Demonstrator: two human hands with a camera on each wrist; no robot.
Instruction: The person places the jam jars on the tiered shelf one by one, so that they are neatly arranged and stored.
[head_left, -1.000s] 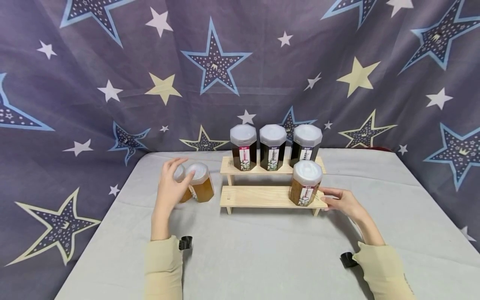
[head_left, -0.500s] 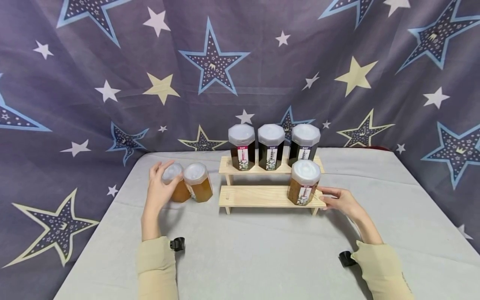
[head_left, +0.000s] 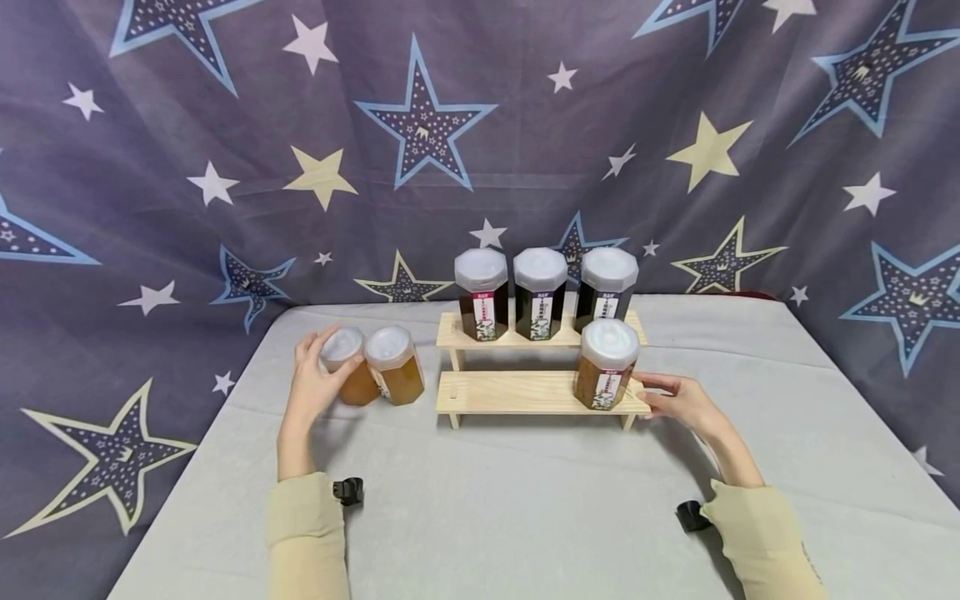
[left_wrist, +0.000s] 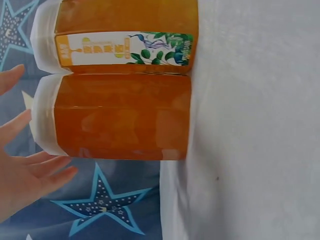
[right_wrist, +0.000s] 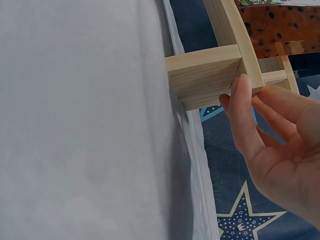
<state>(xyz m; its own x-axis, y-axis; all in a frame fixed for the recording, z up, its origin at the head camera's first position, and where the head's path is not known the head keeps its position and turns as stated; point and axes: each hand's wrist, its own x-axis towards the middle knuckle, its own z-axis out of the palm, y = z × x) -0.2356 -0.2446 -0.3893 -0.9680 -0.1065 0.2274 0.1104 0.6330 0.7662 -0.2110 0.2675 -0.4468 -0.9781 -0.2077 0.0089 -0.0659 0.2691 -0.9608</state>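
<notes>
Jar [head_left: 358, 387] partly hidden by left hand [head_left: 309, 385], head view (touch unclear).

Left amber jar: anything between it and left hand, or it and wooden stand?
Nothing visible between the left hand and the left amber jar; the other amber jar stands between that jar and the wooden stand.

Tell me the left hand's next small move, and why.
I'd probably close the left hand gently on the pale lid of the leftmost amber jar. The fingers spread about that lid without a clear grip, the right hand pinches the end of the lower wooden shelf, and that shelf has bare room left of the speckled brown jar.
</notes>
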